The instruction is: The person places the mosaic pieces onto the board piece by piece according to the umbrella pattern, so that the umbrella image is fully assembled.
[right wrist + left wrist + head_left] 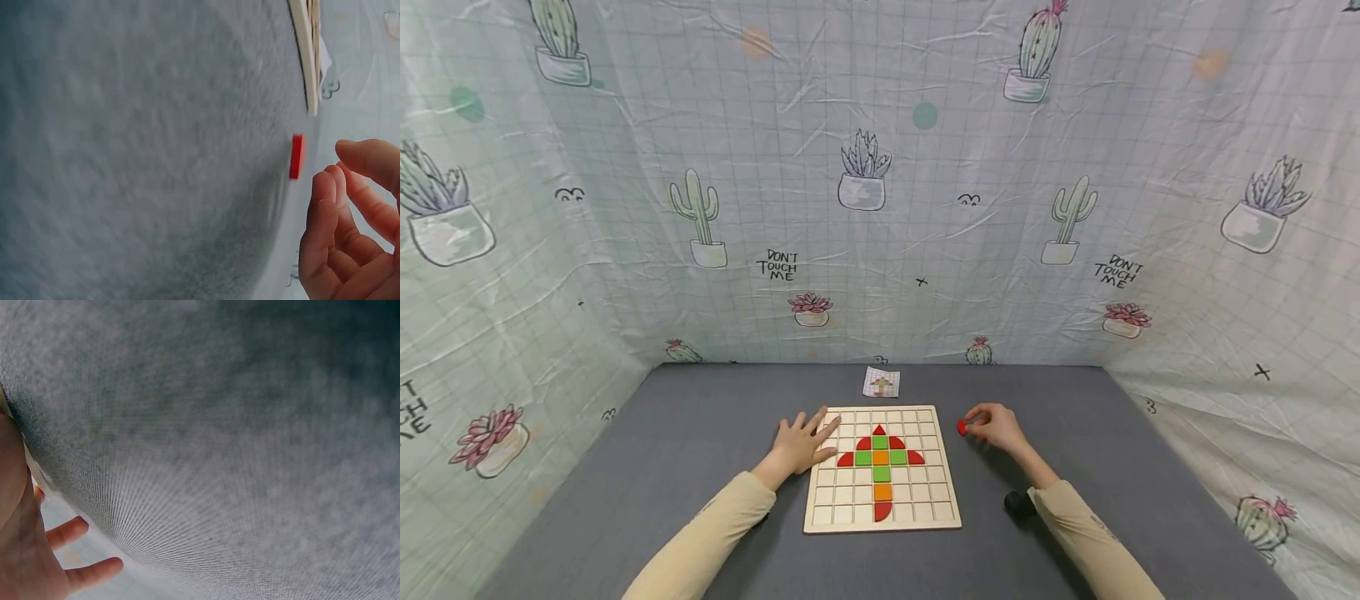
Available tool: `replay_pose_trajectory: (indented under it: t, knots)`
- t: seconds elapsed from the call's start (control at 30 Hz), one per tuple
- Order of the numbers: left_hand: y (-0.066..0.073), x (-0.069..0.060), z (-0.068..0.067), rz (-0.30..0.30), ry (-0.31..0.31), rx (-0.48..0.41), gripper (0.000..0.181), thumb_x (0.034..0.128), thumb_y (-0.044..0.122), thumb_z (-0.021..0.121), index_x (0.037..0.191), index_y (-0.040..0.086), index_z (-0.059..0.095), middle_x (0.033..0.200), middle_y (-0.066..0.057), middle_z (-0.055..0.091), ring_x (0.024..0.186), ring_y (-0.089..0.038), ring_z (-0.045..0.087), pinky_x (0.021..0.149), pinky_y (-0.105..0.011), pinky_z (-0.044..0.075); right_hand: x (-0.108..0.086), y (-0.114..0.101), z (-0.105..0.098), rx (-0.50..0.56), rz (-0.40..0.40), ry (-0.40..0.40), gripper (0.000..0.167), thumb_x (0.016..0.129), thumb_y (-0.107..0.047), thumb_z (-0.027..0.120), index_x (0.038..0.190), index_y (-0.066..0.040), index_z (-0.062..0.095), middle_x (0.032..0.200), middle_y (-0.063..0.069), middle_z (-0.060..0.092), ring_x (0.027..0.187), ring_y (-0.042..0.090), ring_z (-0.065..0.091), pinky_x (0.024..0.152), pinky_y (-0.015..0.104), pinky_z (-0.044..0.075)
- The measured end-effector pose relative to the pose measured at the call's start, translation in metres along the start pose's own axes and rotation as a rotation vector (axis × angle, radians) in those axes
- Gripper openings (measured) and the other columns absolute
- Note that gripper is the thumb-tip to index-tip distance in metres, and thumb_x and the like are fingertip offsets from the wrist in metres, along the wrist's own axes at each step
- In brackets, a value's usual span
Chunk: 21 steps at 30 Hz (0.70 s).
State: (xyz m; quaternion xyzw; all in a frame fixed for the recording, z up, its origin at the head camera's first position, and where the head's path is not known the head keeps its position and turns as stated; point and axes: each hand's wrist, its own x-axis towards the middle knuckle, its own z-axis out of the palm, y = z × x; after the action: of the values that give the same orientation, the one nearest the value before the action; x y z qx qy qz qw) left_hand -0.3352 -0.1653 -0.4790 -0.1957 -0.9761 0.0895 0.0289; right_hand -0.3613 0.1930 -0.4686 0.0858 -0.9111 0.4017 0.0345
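A square wooden grid board (928,496) lies on the table, with red, green and orange pieces forming an arrow-like figure in its cells. My left hand (800,446) rests at the board's left edge, its fingers spread; the left wrist view shows part of its palm and fingers (94,575). Right of the board, a red piece (962,427) lies on the table. My right hand (998,427) is beside that piece, fingers loosely bent. In the right wrist view, a gap shows between the red piece (297,157) and the fingertips (324,182), with nothing held.
A small printed card (882,382) with a similar coloured figure lies behind the board. The grey table (715,425) ends at a cloth backdrop (925,233) printed with cacti. A dark rounded object (1018,504) shows by the right wrist.
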Motion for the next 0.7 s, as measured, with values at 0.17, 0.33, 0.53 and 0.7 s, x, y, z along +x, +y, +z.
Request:
replay_pose_trajectory:
  t: [0.17, 0.33, 0.53, 0.7]
  knots:
    - [0.000, 0.000, 0.000, 0.001, 0.000, -0.003, 0.056, 0.0902, 0.052, 0.036, 0.139, 0.026, 0.030, 0.146, -0.005, 0.029, 0.122, -0.034, 0.038, 0.082, -0.055, 0.036, 0.007, 0.005, -0.001, -0.034, 0.031, -0.011, 0.017, 0.075, -0.010, 0.069, 0.090, -0.001, 0.066, 0.066, 0.010, 0.065, 0.051, 0.016, 0.057, 0.044, 0.029, 0.045]
    - [0.001, 0.000, 0.000, -0.002, -0.001, 0.008, 0.056, 0.0901, 0.052, 0.035, 0.140, 0.027, 0.030, 0.146, -0.004, 0.028, 0.121, -0.033, 0.038, 0.081, -0.054, 0.036, 0.014, 0.007, 0.000, -0.058, 0.072, -0.064, 0.024, 0.074, -0.016, 0.072, 0.092, -0.002, 0.066, 0.064, 0.005, 0.064, 0.051, 0.012, 0.055, 0.046, 0.028, 0.045]
    - [0.001, 0.000, -0.001, -0.004, -0.002, 0.007, 0.056, 0.0901, 0.052, 0.035, 0.140, 0.026, 0.030, 0.146, -0.004, 0.028, 0.122, -0.034, 0.037, 0.082, -0.054, 0.036, 0.014, 0.005, 0.002, -0.134, 0.059, -0.076, 0.030, 0.069, -0.017, 0.076, 0.091, 0.000, 0.065, 0.065, 0.006, 0.065, 0.048, 0.009, 0.053, 0.045, 0.024, 0.043]
    - [0.001, -0.001, -0.003, -0.003, -0.007, 0.000, 0.056, 0.0902, 0.052, 0.035, 0.139, 0.026, 0.031, 0.146, -0.005, 0.028, 0.122, -0.034, 0.037, 0.082, -0.055, 0.036, 0.015, 0.003, 0.005, -0.186, 0.074, -0.060, 0.029, 0.067, -0.016, 0.077, 0.087, 0.000, 0.065, 0.067, 0.006, 0.066, 0.047, 0.009, 0.052, 0.045, 0.023, 0.042]
